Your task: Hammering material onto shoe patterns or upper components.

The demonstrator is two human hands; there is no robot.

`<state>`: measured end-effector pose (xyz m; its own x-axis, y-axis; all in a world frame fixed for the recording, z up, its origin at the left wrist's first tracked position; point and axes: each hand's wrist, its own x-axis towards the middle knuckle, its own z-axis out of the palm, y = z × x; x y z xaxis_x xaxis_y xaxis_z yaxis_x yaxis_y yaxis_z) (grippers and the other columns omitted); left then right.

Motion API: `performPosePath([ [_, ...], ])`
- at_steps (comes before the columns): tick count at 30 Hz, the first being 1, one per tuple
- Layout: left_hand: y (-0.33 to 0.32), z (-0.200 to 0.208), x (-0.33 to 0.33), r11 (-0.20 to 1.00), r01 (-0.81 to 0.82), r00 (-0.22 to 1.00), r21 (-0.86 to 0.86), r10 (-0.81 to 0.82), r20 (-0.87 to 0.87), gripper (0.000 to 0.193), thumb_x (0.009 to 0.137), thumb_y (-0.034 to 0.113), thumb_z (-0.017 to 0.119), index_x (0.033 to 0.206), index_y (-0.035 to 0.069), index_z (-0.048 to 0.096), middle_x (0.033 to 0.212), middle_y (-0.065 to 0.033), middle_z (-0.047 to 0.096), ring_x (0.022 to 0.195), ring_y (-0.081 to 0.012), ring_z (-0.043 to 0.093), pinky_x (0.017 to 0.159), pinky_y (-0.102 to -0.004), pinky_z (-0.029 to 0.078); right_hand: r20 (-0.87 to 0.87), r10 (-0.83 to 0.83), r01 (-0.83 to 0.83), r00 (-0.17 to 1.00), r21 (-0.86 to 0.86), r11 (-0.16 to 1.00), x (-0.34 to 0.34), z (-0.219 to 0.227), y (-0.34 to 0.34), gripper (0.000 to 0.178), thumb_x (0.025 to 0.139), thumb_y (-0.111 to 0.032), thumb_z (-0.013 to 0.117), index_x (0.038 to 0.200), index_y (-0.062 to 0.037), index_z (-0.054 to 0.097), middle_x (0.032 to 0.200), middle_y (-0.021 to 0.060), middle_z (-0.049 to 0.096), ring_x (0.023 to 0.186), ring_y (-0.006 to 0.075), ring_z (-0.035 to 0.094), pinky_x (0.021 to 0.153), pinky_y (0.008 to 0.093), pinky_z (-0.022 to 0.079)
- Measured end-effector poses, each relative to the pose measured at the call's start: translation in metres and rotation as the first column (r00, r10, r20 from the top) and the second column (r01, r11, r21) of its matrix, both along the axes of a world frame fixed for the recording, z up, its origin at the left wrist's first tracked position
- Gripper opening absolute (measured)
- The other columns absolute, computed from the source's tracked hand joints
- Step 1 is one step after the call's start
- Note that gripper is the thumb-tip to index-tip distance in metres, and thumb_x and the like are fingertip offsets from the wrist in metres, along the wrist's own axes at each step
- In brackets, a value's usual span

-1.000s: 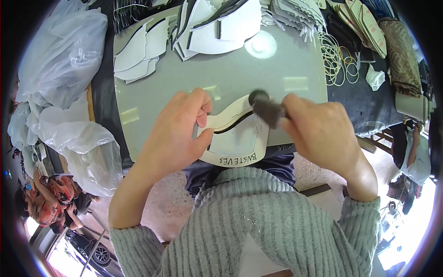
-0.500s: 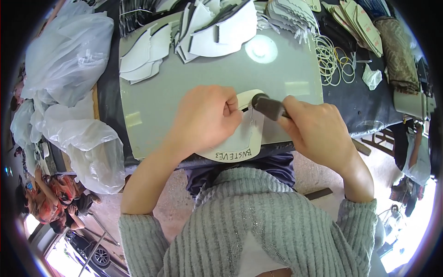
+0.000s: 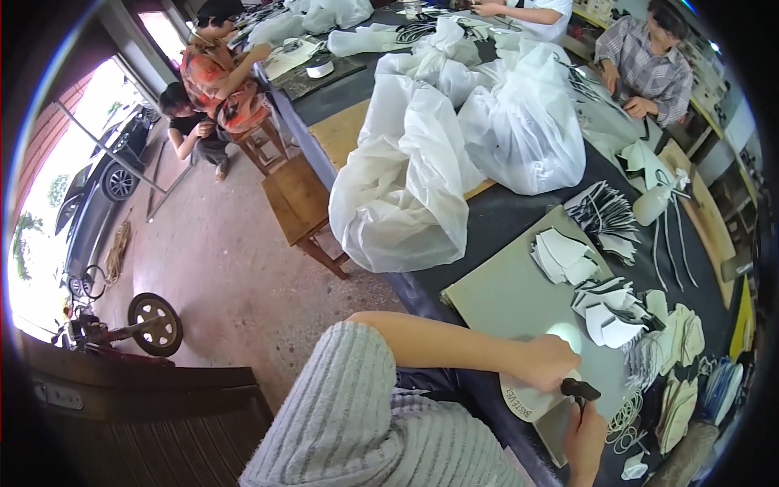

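Note:
My right hand (image 3: 586, 438) is closed round the dark handle of a hammer (image 3: 581, 390). The black hammer head is beside the fingers of my left hand (image 3: 545, 363). Those fingers are closed and low over a white curved piece (image 3: 523, 399) with handwriting along its rim; what they grip, if anything, is hidden. The piece lies on a grey-green work board (image 3: 495, 296) at the table's edge, partly covered by my left hand. Further along the board sit white cut pieces with dark edges (image 3: 614, 315).
Big translucent plastic bags (image 3: 402, 195) stand left of the board. Beyond are a bottle (image 3: 652, 204) and a fanned stack of black-and-white strips (image 3: 604, 217). Looped cords (image 3: 626, 418) lie near my right hand. A wooden stool (image 3: 299, 199) stands on the floor. Several other people work around the table.
The view has swung toward the left, showing the floor, the stool and other people. My hands stay at the white piece, the hammer still in my right one.

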<state>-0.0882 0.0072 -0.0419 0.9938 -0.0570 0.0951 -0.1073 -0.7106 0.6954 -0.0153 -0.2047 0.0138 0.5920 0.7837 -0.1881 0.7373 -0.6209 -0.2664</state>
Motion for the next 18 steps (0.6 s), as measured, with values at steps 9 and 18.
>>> performPosePath([
  [9,-0.014,0.02,-0.005,0.991,-0.008,1.0,0.136,0.008,0.004,0.027,0.071,0.026,0.073,0.073,-0.001,0.069,0.072,-0.0188,0.067,0.07,-0.0377,0.067,0.062,-0.0459,0.053,-0.619,-0.196,0.579,0.761,0.511,0.635,-0.008,-0.017,-0.021,0.027,0.106,-0.023,0.04,0.09,-0.0047,0.052,0.052,-0.0071,0.034,0.038,-0.0005,0.025,0.035,0.0177,0.017],
  [18,-0.029,0.042,0.009,0.956,0.099,0.98,0.278,-0.045,-0.196,0.02,0.072,0.019,0.067,0.078,0.0,0.072,0.075,-0.0217,0.068,0.076,-0.0399,0.068,0.068,-0.0469,0.054,-0.892,-0.09,0.865,0.444,0.4,0.303,-0.022,-0.017,0.014,0.037,0.1,-0.043,0.052,0.091,-0.0082,0.057,0.06,-0.0026,0.043,0.042,0.007,0.037,0.035,0.0226,0.026],
])
